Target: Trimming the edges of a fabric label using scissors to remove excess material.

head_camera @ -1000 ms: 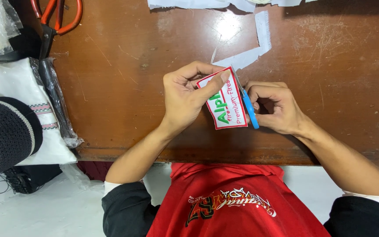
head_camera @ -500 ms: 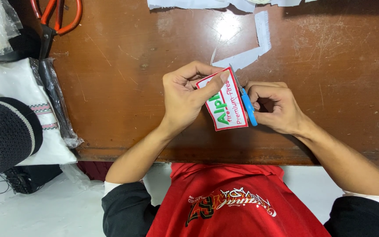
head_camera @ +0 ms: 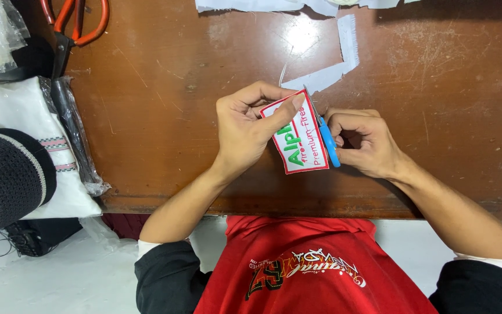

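Hands trimming a patch over the tabletop (head_camera: pixel 164 116)

The left hand (head_camera: pixel 242 131) pinched a patch (head_camera: pixel 300 139) by its top edge, just above the wood. The right hand (head_camera: pixel 364 142) was closed on small blue snips (head_camera: pixel 326 139) touching the patch's right edge. The patch looked light, thin and bendy, so gripping it near the edge seemed best. White cloth scraps (head_camera: pixel 335 67) lay beyond the hands.

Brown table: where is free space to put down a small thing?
The table is bare between the orange scissors and the left hand, and right of the right hand below the white strips. The left edge is crowded with bagged fabric.
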